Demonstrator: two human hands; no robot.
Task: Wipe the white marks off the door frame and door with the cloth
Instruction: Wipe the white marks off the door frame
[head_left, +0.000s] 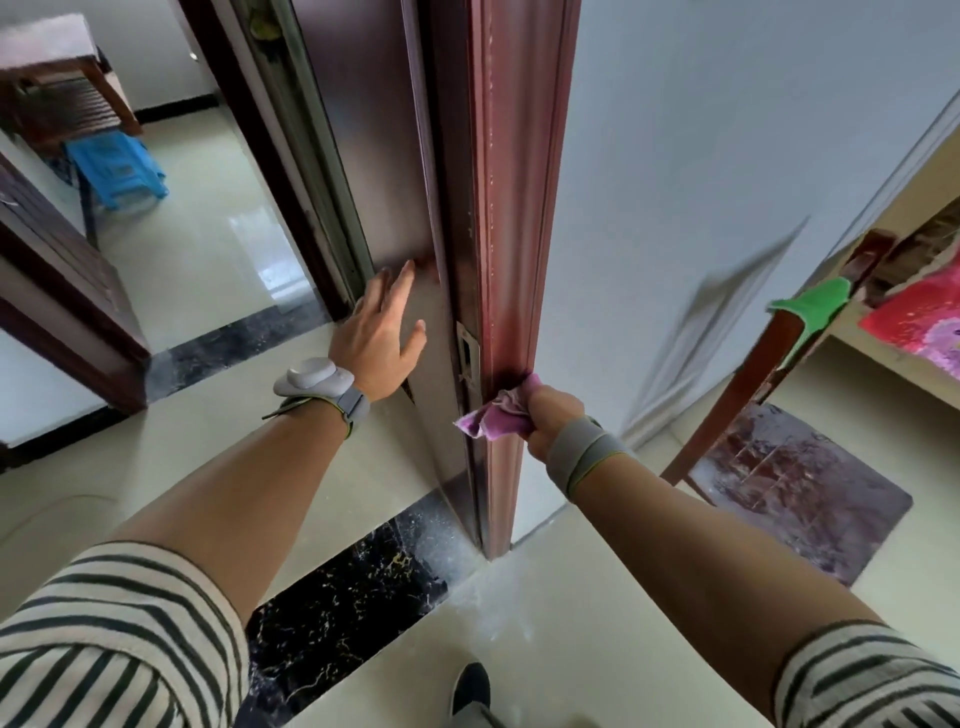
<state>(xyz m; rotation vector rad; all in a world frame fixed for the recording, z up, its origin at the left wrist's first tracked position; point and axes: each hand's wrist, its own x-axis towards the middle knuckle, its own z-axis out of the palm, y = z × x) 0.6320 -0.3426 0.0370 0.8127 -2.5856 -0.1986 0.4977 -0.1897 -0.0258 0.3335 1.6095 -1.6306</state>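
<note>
A dark reddish-brown door frame (511, 208) runs down the middle of the head view, with small white specks along its moulded face. My right hand (550, 413) is closed around a bunched pink cloth (498, 415) and presses it against the frame's face just below the metal strike plate (467, 356). My left hand (382, 332) lies flat with fingers spread on the inner side of the frame (395, 182), holding nothing. Both wrists wear grey bands.
A black marble threshold strip (343, 608) crosses the floor at the frame's foot, with white dust beside it. A wooden chair (769, 374) with a green cloth stands at right above a brown mat (800, 488). A blue stool (117, 166) sits in the far room.
</note>
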